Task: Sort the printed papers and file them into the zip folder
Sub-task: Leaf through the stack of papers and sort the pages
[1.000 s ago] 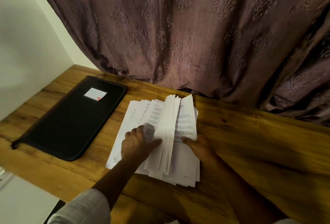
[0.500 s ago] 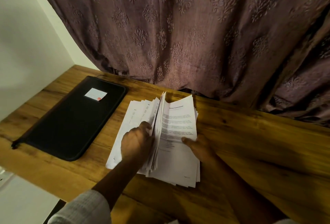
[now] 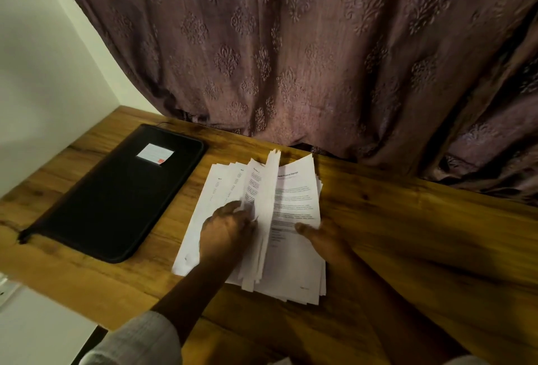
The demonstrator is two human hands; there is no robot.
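While a sheaf of sheets stands lifted on edge down the middle of the pile, the printed papers (image 3: 294,219) lie in a loose, fanned stack on the wooden bench (image 3: 407,233), near its front edge. The left hand (image 3: 227,228) comes in from seven o'clock of the stack, its fingers curled against the raised sheaf and holding it up, so that fanned pages show at nine o'clock and a full text page lies bare at three o'clock. The right hand (image 3: 323,236) sits at the stack's four o'clock edge with its thumb laid flat on that bare page; its other fingers are hidden, so its grip cannot be told. The black zip folder (image 3: 116,193) lies flat and closed at nine o'clock of the papers, just beside them, with a small white label (image 3: 155,153) near its far end. A patterned mauve curtain (image 3: 291,44) hangs at twelve o'clock, and a pale wall (image 3: 43,73) stands at ten o'clock. A light sleeve (image 3: 136,338) covers the left forearm.
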